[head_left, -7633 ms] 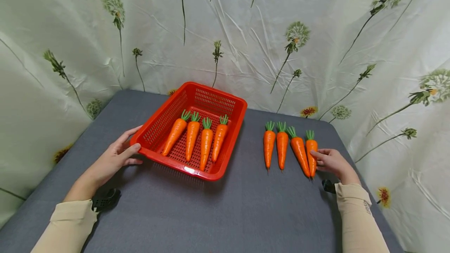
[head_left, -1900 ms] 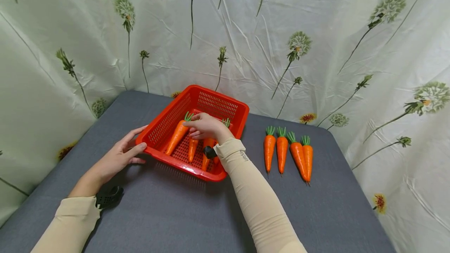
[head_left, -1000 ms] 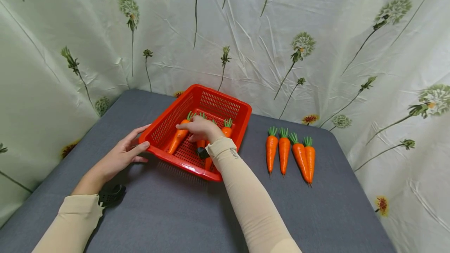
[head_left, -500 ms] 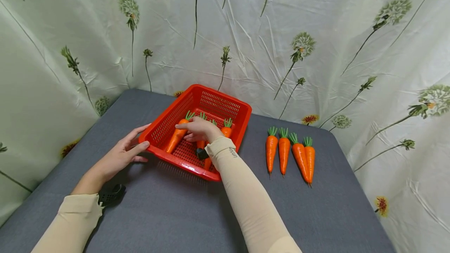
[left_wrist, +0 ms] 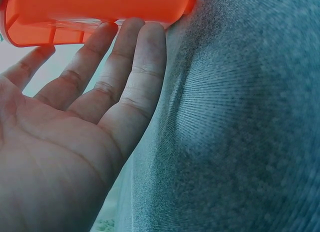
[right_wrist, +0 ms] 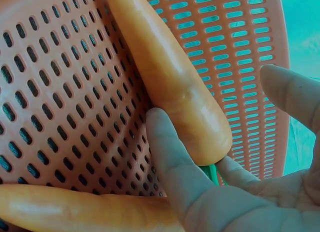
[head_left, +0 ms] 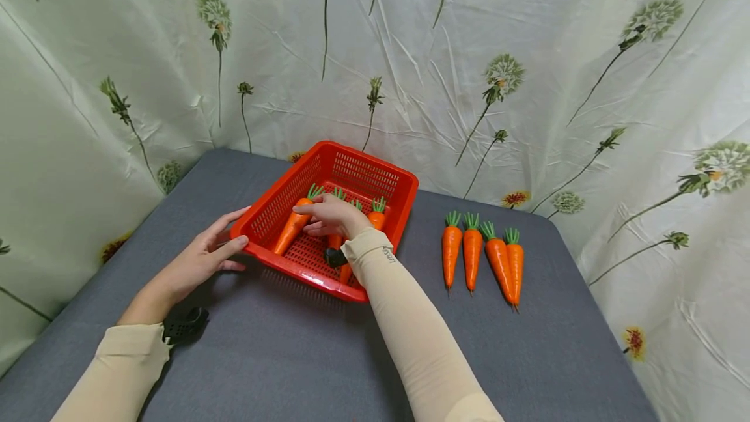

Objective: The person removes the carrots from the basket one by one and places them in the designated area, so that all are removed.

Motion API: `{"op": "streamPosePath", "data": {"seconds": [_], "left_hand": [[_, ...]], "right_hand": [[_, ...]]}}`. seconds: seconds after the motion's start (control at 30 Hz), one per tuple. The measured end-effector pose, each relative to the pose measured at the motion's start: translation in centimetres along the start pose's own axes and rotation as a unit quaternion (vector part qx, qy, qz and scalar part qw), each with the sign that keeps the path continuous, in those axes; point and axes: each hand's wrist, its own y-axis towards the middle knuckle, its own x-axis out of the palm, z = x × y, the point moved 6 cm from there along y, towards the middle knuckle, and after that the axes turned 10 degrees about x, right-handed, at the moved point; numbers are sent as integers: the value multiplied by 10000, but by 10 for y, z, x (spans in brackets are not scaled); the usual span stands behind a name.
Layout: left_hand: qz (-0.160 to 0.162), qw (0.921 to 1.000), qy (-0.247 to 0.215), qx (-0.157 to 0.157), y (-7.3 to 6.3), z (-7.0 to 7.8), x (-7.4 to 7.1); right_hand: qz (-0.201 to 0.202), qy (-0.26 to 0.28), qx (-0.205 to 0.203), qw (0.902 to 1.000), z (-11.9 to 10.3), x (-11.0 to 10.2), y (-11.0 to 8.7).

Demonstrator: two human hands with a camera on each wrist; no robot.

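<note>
My left hand holds the near-left corner of a red plastic basket, thumb on the rim and straight fingers against the outside, as the left wrist view shows. Inside the basket, my right hand reaches over the leftmost carrot, near its green top. In the right wrist view one fingertip lies along that carrot's side, while another digit stands apart from it over the basket wall. A second carrot lies below. Two more carrots, one at the right, are partly hidden by my right hand and wrist.
Several carrots lie side by side on the grey table right of the basket, the outermost carrot touching its neighbour. A white flower-printed sheet hangs behind and along both sides. Black wrist devices sit on both wrists.
My right hand has gone from the outermost table carrot into the basket. There the leftmost carrot's tip has shifted slightly left during the last second. My left hand stays at the corner.
</note>
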Motion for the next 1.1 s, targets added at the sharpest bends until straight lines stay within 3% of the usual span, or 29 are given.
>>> {"op": "streamPosePath", "data": {"seconds": [0.33, 0.6, 1.1], "left_hand": [[-29, 10000, -22, 45, 0, 1, 1], [-18, 10000, 22, 12, 0, 1, 1], [-36, 10000, 6, 47, 0, -2, 1]], "right_hand": [[28, 365, 11, 9993, 0, 1, 2], [39, 301, -177, 9994, -1, 1, 1], [-7, 921, -278, 9954, -3, 4, 3]]}}
